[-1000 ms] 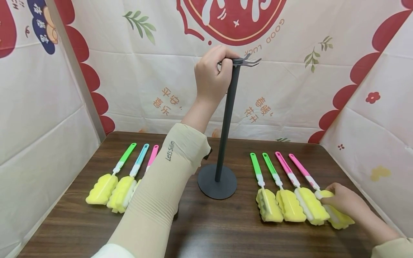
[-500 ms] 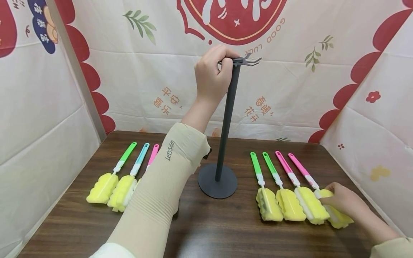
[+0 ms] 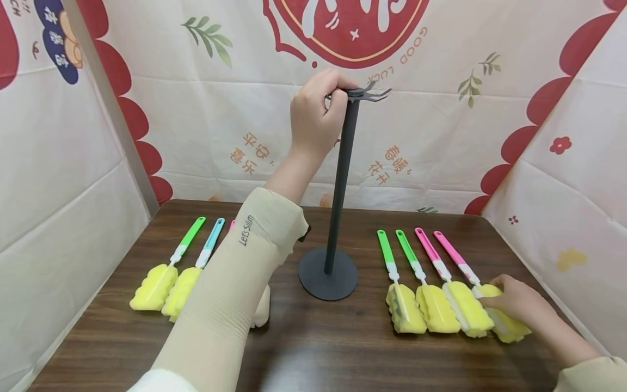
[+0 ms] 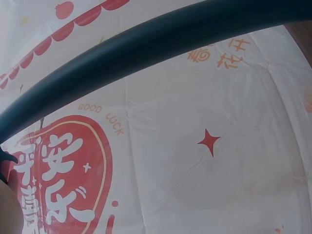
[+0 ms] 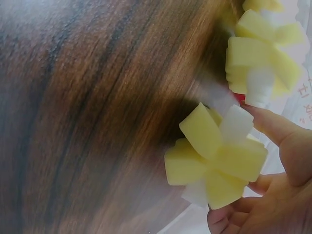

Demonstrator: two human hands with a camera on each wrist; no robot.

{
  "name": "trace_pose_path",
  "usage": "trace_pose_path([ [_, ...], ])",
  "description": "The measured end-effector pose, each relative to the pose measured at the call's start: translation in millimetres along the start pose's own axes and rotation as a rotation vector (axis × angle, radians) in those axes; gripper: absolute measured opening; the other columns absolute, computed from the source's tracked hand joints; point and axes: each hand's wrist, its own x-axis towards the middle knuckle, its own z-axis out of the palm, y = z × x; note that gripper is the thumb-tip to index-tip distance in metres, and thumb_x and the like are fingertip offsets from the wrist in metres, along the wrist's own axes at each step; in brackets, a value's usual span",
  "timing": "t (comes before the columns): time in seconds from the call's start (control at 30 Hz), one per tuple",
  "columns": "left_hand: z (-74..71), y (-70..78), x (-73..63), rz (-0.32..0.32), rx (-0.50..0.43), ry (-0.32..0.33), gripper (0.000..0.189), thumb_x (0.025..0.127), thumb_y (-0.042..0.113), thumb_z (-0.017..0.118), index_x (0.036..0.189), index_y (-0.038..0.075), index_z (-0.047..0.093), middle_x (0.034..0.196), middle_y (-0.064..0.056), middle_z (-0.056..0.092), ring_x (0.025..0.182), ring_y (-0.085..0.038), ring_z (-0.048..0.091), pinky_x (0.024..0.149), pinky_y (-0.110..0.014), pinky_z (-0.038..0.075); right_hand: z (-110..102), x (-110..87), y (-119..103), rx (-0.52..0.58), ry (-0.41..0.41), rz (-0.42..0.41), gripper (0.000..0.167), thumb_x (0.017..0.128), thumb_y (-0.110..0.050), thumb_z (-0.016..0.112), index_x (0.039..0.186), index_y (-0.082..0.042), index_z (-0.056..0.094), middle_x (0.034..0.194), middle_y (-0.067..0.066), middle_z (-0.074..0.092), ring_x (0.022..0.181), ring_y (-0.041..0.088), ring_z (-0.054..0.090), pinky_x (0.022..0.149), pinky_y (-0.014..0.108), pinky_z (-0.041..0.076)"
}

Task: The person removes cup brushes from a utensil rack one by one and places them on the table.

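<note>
My left hand (image 3: 318, 111) grips the top of a dark grey stand (image 3: 341, 174), whose post rises from a round base; forked prongs stick out beside the thumb. In the left wrist view the post (image 4: 146, 46) runs across the top. At the table's right side my right hand (image 3: 521, 302) holds the yellow sponge head of a bottle brush (image 3: 450, 247) with a pink handle, the outermost of a row. The right wrist view shows thumb and fingers on either side of that sponge head (image 5: 239, 161), which lies close over the wood.
Three more bottle brushes (image 3: 443, 310) lie left of the held one, with green and pink handles. Others (image 3: 155, 286) lie on the left of the brown table (image 3: 313, 354), partly hidden by the left forearm, beside which a cream sponge (image 3: 263, 309) shows. Printed cloth encloses the table.
The head view has shifted slightly. My left forearm has moved a little to the left, uncovering a cream sponge. Both hands keep their holds.
</note>
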Motion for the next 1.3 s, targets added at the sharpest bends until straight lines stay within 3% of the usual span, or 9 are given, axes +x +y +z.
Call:
trace_pose_path([
  [0.17, -1.9, 1.3, 0.8, -0.013, 0.008, -0.026, 0.027, 0.092, 0.003, 0.045, 0.085, 0.002, 0.071, 0.082, -0.005, 0.067, 0.077, -0.011, 0.055, 0.070, -0.020, 0.043, -2, 0.5, -1, 0.007, -0.014, 0.010, 0.083, 0.079, -0.054, 0.073, 0.112, 0.018, 0.049, 0.106, 0.034, 0.059, 0.097, 0.052, 0.055, 0.074, 0.056, 0.045],
  [0.53, -12.7, 5.8, 6.0, -0.033, 0.005, -0.167, 0.024, 0.094, 0.004, 0.048, 0.089, 0.000, 0.071, 0.088, -0.008, 0.068, 0.084, -0.013, 0.057, 0.079, -0.017, 0.044, -7, -0.9, -4, 0.022, 0.005, 0.023, 0.084, 0.077, -0.054, 0.074, 0.113, 0.018, 0.049, 0.109, 0.036, 0.056, 0.097, 0.051, 0.054, 0.075, 0.057, 0.045],
  [0.93, -27.5, 8.5, 11.6, -0.063, 0.075, -0.336, 0.023, 0.095, 0.009, 0.051, 0.102, 0.004, 0.072, 0.098, -0.004, 0.069, 0.093, -0.012, 0.055, 0.086, -0.017, 0.041, -10, -3.3, -8, 0.037, 0.025, -0.003, 0.082, 0.082, -0.052, 0.071, 0.115, 0.020, 0.049, 0.111, 0.037, 0.055, 0.099, 0.052, 0.053, 0.077, 0.058, 0.044],
  [1.17, -33.4, 11.8, 14.8, -0.011, 0.148, -0.393, 0.025, 0.096, 0.013, 0.051, 0.107, 0.004, 0.071, 0.104, -0.005, 0.069, 0.099, -0.016, 0.057, 0.092, -0.019, 0.039, -15, -4.7, -16, 0.061, 0.030, -0.022, 0.079, 0.085, -0.049, 0.070, 0.115, 0.021, 0.048, 0.110, 0.037, 0.056, 0.100, 0.052, 0.054, 0.078, 0.057, 0.045],
  [1.3, -35.1, 13.8, 14.0, 0.012, 0.156, -0.384, 0.025, 0.096, 0.013, 0.052, 0.107, 0.003, 0.071, 0.103, -0.006, 0.069, 0.101, -0.018, 0.058, 0.094, -0.020, 0.038, -18, -4.7, -21, 0.055, 0.041, -0.026, 0.078, 0.085, -0.050, 0.069, 0.116, 0.019, 0.049, 0.108, 0.035, 0.058, 0.098, 0.050, 0.055, 0.076, 0.056, 0.045],
])
